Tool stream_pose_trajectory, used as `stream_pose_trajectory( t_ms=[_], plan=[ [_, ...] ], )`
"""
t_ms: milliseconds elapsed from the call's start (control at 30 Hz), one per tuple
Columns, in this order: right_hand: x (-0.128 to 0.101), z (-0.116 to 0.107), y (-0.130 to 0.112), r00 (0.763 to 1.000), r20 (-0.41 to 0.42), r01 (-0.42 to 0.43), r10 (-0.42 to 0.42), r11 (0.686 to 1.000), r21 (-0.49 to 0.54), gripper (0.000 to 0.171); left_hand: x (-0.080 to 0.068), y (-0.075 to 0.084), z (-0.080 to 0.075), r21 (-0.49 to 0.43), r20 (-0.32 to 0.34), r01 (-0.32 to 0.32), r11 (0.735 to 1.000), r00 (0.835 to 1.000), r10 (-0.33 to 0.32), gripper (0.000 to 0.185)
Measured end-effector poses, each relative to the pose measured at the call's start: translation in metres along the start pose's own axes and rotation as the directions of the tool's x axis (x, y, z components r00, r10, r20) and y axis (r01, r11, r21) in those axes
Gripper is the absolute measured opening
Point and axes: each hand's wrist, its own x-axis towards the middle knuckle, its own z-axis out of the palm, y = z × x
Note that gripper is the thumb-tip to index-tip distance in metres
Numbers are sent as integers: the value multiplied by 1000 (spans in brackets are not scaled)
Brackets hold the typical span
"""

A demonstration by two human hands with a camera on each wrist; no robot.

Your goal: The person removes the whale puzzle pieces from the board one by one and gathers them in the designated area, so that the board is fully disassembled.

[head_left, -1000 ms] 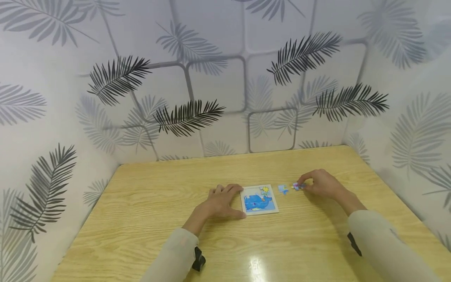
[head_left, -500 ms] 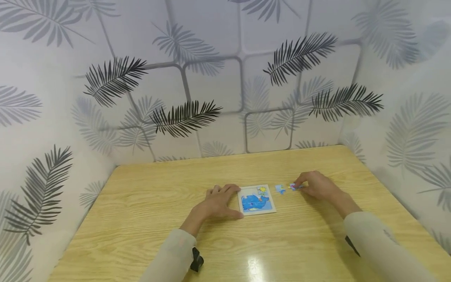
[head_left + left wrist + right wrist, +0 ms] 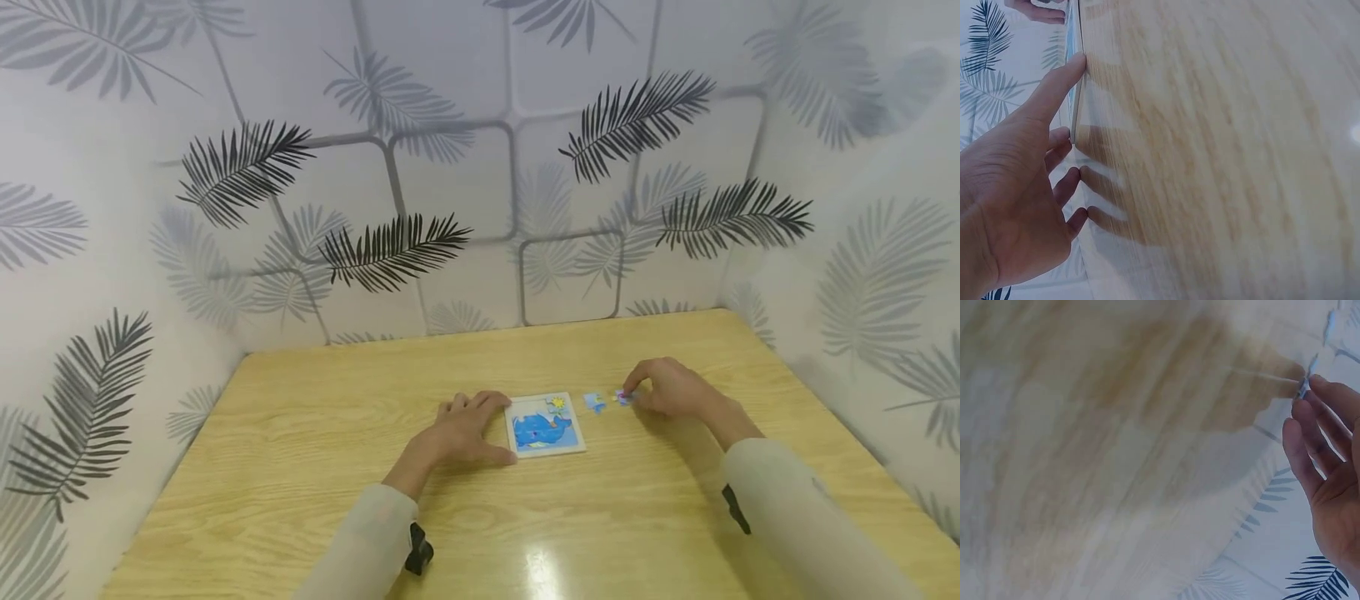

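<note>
Wooden surface: a pale, grained table (image 3: 300,467) carries both hands and everything they touch.
Left hand: the left hand (image 3: 461,432) lies flat on the table, fingers straight and spread, grasping nothing; thumb and fingertips rest against the left edge of the puzzle board (image 3: 546,425).
Left hand, wrist view: the left hand (image 3: 1016,187) shows its thumb stretched along the thin edge of the puzzle board (image 3: 1075,94).
Right hand: the right hand (image 3: 667,387) has its fingertips curled down onto a small puzzle piece (image 3: 622,397), pinching it where it lies on the table.
Right hand, wrist view: the right hand (image 3: 1329,462) meets the puzzle piece (image 3: 1307,378) at the fingertips; the piece is seen edge-on and blurred.
Puzzle board: white-framed, with a blue whale picture and a small sun in its upper right corner; it lies flat between the two hands.
Loose piece: a second piece (image 3: 594,402), light blue, lies on the table between the board and the pinched piece, just beside each.
Surroundings: walls papered with grey and black leaf prints (image 3: 397,246) enclose the table on three sides.
</note>
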Motion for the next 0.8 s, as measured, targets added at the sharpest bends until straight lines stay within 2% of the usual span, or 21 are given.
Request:
stream_pose_trajectory(
  t_ms=[167,233,300,500,667,800],
  plan=[
    [7,0,-7,997,-28,-76,77,997,14,10,3,-1,0,16,9,3,1000,1000,-3,90],
    [11,5,-12,997,-37,-65,65,998,2,11,2,-1,-1,20,10,8,1000,1000,-8,90],
    [16,11,-19,999,-37,-24,24,1000,-15,15,2,0,-2,21,7,10,1000,1000,-10,90],
    [33,25,-46,991,39,121,-126,988,99,31,2,0,-2,38,1,17,999,1000,-17,88],
    [47,32,-66,960,117,253,-256,967,44,32,7,-5,2,50,1,30,998,1000,-30,88],
    [53,37,-73,951,173,262,-255,965,-16,28,5,-3,0,45,4,21,999,1000,-21,87]
  ],
)
